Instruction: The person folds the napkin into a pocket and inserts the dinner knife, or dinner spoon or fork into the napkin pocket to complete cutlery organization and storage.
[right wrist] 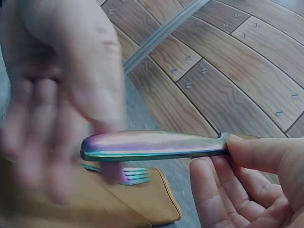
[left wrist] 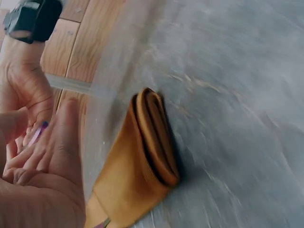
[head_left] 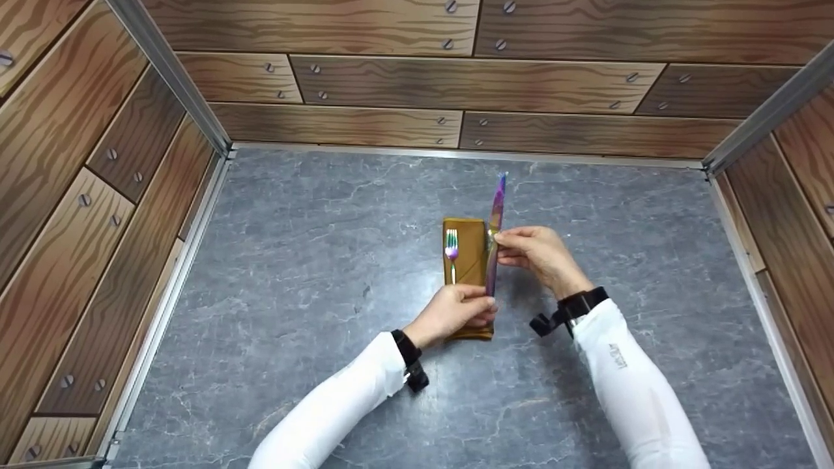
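A rainbow-coloured table knife is held above the floor, its blade pointing away from me. My right hand pinches it where blade and handle meet, as the right wrist view also shows. Close by the butt of the handle is my left hand, blurred in the right wrist view. Its fingers look loosely extended, with thumb and forefinger apart in the left wrist view. Below lies a folded mustard-brown napkin, its layered edge visible in the left wrist view. A rainbow fork rests on it, its lower part behind my left hand.
The grey marble-look surface is bordered by metal rails and wood-patterned walls at the back and both sides. Black straps with small devices sit on both wrists, over white sleeves.
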`<state>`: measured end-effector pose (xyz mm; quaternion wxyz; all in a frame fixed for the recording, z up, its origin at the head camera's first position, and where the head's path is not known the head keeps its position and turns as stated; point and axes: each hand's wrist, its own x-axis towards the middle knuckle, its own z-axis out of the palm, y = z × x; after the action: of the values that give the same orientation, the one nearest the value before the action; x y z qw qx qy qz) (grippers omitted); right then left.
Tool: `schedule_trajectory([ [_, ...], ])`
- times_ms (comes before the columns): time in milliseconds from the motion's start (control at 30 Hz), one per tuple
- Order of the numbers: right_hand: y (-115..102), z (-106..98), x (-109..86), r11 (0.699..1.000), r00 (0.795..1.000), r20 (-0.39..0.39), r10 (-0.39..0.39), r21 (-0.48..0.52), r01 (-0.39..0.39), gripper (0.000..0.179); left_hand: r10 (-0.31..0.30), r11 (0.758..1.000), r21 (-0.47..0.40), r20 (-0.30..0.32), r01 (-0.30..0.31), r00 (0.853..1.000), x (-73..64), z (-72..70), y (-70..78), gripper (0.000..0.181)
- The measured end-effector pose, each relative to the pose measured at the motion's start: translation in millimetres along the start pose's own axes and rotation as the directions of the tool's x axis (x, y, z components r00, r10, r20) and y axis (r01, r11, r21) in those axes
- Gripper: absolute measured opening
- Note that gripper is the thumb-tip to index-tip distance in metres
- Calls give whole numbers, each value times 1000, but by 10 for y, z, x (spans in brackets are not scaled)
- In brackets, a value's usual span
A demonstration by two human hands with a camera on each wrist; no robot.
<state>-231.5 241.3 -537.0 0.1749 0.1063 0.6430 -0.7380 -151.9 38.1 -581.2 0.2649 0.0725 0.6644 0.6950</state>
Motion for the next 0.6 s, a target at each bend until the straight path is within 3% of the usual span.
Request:
schedule_trajectory([
  [67,-21,-20,25,1000,1000,-12,-2,-10,2,25,31,977,211,24,-36,999,-72,-50,-13,41],
  [100,-31,-29,42,1000,1000,-17,-6,-15,5,27,54,942,330,43,-65,998,-116,-81,-21,40],
  [133,-39,-46,56,1000,1000,-27,-8,-27,7,30,84,882,459,71,-107,994,-156,-110,-36,39],
  [167,-48,-62,71,999,999,-36,-8,-44,7,32,116,793,588,113,-160,987,-195,-141,-56,39],
  [233,-70,-87,102,995,998,-60,-13,-102,7,36,156,560,785,216,-267,964,-270,-211,-106,43],
  [333,-95,-114,160,972,992,-118,-33,-234,5,39,141,227,876,403,-425,904,-361,-304,-214,58],
  [367,-104,-118,179,962,990,-135,-43,-274,4,40,125,135,872,455,-470,882,-387,-329,-251,63],
  [433,-112,-117,226,943,984,-163,-67,-333,9,40,89,-9,848,529,-530,844,-428,-371,-323,72],
  [467,-112,-110,252,937,982,-170,-78,-349,14,40,80,-68,832,555,-551,828,-440,-388,-361,76],
  [533,-111,-86,304,930,979,-178,-96,-368,24,38,69,-159,804,588,-574,806,-458,-416,-425,80],
  [600,-108,-52,354,923,977,-182,-114,-383,36,37,59,-221,781,609,-584,791,-465,-433,-476,82],
])
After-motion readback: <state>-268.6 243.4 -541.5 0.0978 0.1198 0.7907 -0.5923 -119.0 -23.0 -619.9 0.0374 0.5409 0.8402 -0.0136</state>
